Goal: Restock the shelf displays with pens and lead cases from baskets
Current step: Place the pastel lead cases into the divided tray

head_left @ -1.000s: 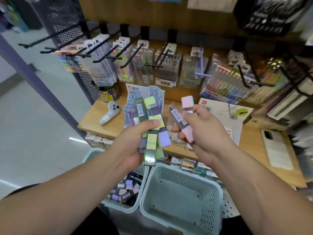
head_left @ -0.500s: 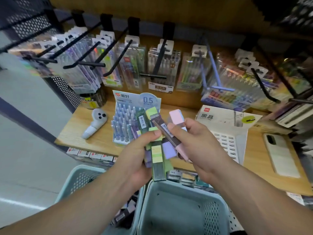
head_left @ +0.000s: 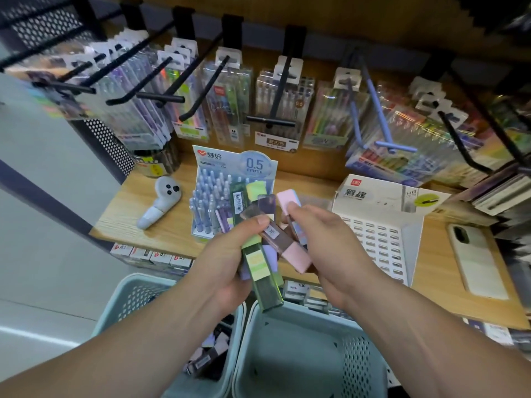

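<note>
Left hand, fingers and thumb curled round a fanned bundle of lead cases in green, purple and yellow; right hand, fingers curled round a pink-capped lead case, just beside the bundle. Between my two hands a brown case with a pink end lies slantwise, its upper part under my left thumb. Beneath and beyond both hands runs the wooden shelf. Well beyond my hands and above them, packs of pens hang from black hooks. Below my wrists stand the left basket, under my left forearm and holding loose cases, and the right basket, under my right forearm; both are pale green. Right of my right hand stands a white slotted display box. Directly beyond my left hand, partly hidden by the bundle, stands a blue pen display marked 0.5 mm. Far right of my right hand a phone lies flat on the shelf. Left of my left hand lies a small white device.
</note>
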`<state>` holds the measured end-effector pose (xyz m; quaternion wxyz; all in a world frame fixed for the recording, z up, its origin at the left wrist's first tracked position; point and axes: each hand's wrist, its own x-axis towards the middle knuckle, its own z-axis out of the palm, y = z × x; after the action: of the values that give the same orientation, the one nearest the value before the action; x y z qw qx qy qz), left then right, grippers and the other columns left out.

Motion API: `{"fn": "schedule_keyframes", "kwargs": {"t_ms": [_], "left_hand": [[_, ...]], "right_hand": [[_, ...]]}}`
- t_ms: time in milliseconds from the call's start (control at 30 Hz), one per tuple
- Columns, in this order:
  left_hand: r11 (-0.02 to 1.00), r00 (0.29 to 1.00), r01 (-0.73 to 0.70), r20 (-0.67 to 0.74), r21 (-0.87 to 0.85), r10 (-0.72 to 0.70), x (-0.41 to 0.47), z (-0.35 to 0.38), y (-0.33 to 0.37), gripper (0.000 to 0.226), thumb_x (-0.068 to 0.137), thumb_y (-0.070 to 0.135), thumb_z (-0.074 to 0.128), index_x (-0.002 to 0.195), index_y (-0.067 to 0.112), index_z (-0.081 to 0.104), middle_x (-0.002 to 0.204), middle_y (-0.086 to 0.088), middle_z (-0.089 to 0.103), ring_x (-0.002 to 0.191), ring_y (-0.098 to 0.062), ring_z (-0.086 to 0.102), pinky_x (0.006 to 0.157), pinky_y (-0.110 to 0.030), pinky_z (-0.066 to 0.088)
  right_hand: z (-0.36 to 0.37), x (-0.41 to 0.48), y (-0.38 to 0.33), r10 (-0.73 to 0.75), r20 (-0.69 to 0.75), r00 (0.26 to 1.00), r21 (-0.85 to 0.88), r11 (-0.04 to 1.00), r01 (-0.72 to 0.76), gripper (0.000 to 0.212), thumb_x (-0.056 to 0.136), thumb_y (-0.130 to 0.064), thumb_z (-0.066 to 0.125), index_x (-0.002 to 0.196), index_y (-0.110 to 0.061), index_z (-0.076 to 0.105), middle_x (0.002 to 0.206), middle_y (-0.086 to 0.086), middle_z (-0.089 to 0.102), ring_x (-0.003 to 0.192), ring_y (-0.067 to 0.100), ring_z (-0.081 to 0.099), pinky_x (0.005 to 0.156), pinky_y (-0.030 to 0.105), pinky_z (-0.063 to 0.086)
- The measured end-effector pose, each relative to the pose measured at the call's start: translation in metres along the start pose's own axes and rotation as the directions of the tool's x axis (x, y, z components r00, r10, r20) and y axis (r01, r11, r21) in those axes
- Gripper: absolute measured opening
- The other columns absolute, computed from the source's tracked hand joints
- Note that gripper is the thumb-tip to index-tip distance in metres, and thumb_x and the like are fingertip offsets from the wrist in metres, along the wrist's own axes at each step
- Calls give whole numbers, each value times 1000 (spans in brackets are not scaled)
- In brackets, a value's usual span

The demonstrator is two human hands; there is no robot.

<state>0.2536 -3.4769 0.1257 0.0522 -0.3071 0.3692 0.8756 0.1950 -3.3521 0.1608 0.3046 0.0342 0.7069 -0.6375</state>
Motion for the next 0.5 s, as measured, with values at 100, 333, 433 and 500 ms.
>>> {"fn": "schedule_keyframes", "kwargs": {"t_ms": [100,333,433,500], "left_hand": [[998,1000,5,-5,70,-5,-1,-4,4,39,67,36,71,65,0,58,42,-10,53,35,-15,28,43,-24,22],[992,999,-28,-34,125,33,3,-13,9,39,70,36,66,71,0,52,39,-5,51,30,-9,30,37,-21,18],[988,995,-58,-72,142,69,10,-22,8,37,67,32,75,79,2,56,49,-10,57,32,-10,32,31,-19,19],[987,991,-59,-109,152,76,12,-26,8,38,66,28,83,86,6,60,60,-13,60,34,-11,33,31,-21,20]], "right_hand": [[-10,8,-4,61,-91,994,88,995,-53,22,103,-30,53,92,-17,66,59,0,57,49,14,51,45,22,39],[-39,30,-4,-22,-159,987,-91,996,8,16,100,-28,60,96,-15,68,77,3,66,61,10,60,49,21,46],[-45,36,-4,-103,-167,981,-145,986,79,6,99,-19,62,102,-13,64,75,2,65,46,-2,55,40,14,42],[-46,40,-1,-163,-172,972,-213,969,125,11,97,-13,65,106,-16,60,77,11,63,48,1,55,42,15,43]]}}
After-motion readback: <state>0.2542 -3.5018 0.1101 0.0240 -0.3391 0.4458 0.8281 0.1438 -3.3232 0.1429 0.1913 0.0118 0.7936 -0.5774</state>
